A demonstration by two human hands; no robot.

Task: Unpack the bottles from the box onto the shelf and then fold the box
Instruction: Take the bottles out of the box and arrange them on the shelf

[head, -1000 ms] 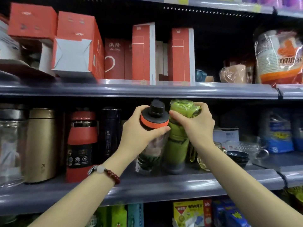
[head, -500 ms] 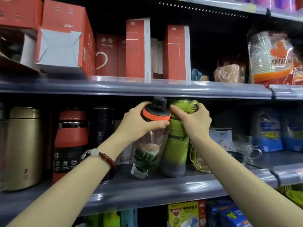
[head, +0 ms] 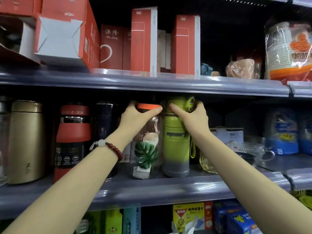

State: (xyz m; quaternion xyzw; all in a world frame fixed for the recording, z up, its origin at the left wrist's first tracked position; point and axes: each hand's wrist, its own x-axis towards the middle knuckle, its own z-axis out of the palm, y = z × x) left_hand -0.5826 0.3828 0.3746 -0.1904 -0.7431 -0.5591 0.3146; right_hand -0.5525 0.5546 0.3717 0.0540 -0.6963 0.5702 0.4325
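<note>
Two bottles stand side by side on the middle shelf [head: 152, 188]. The clear bottle [head: 146, 152] has an orange lid ring and a green leaf print; my left hand [head: 135, 119] grips it around the lid. To its right is the green bottle [head: 175, 149] with a grey base and a yellow-green strap; my right hand [head: 192, 119] holds its top. Both bottle tops reach under the upper shelf's edge, which hides the black cap of the clear one. The box is out of view.
Left of my hands stand a dark bottle [head: 104, 132], a red flask [head: 72, 141] and a gold flask [head: 25, 141]. Glass cups [head: 249, 149] and blue packs [head: 283, 134] sit to the right. Red cartons [head: 143, 39] fill the upper shelf [head: 152, 81].
Both hands have pushed the two bottles deeper onto the shelf and set them upright; their tops now sit under the upper shelf's edge. The camera has moved closer.
</note>
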